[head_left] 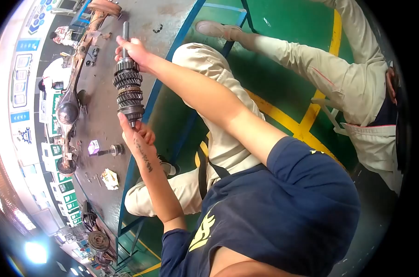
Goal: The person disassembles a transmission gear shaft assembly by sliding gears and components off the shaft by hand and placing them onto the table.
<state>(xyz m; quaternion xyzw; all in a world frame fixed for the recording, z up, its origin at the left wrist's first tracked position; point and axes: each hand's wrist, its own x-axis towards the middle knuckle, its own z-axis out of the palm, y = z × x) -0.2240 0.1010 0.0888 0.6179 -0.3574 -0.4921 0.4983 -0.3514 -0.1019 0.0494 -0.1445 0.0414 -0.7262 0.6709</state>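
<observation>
A gearbox shaft stacked with several toothed gears (129, 87) is held over the grey tabletop (110, 99). My right hand (134, 51) is closed round the bare splined end of the shaft, just past the top gear. At the opposite end my left hand (139, 135) grips the shorter stub, its thumb pressed against the last gear and its fingers curled beneath. Another, smaller shaft with a gear at one end (116, 150) lies on the table beside a purple and white box (94, 147). Crumpled yellowish paper (110, 179) is near them.
A long rusty axle (68, 111) runs along the table's far side. Small black parts (158, 29) and black rings (91, 56) lie on the top. A blue frame (155, 92) edges the table. Another person in beige trousers (357, 97) sits close by; others are farther off.
</observation>
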